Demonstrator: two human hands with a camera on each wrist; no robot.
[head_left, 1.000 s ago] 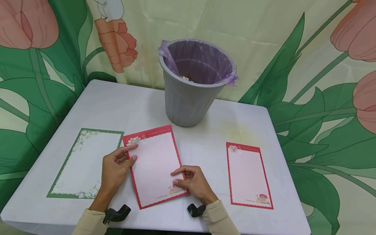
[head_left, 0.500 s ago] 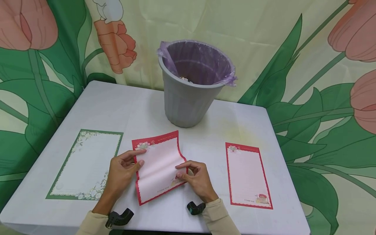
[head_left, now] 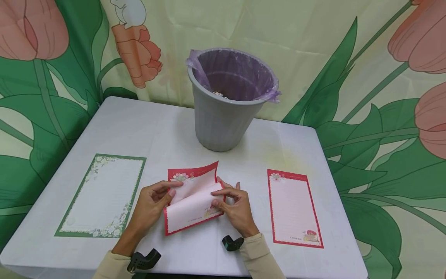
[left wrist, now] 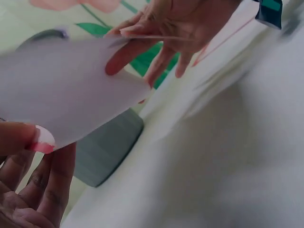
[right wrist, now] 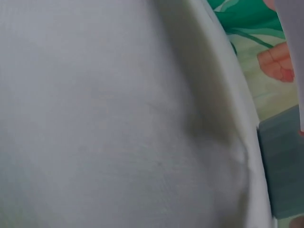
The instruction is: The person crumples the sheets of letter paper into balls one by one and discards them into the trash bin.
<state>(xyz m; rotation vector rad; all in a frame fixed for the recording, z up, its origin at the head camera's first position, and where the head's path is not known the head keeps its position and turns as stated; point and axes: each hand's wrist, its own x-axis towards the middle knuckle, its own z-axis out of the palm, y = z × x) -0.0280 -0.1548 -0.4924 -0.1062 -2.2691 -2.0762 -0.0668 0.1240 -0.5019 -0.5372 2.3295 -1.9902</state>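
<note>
A red-bordered sheet of paper (head_left: 193, 207) is held between both hands, buckled in a crease across its middle. My left hand (head_left: 151, 203) pinches its left edge between thumb and fingers; the left wrist view shows this thumb (left wrist: 16, 137) on the paper's corner. At the sheet's right edge my right hand (head_left: 237, 207) pinches it with thumb and forefinger, the other fingers spread behind. Seen from the left wrist, the sheet's pale underside (left wrist: 71, 90) stands off the table. The right wrist view catches only a strip of the paper (right wrist: 292, 42).
A green-bordered sheet (head_left: 101, 193) lies flat at the left, and a second red-bordered sheet (head_left: 294, 209) at the right. Behind them a grey bin (head_left: 223, 124) with a purple liner stands on the white-covered table (head_left: 160, 131). Some scraps (head_left: 219, 94) show inside the bin.
The held sheet has gone from flat to buckled, its two halves folding toward each other. My left hand has shifted right, and the right hand slightly upward.
</note>
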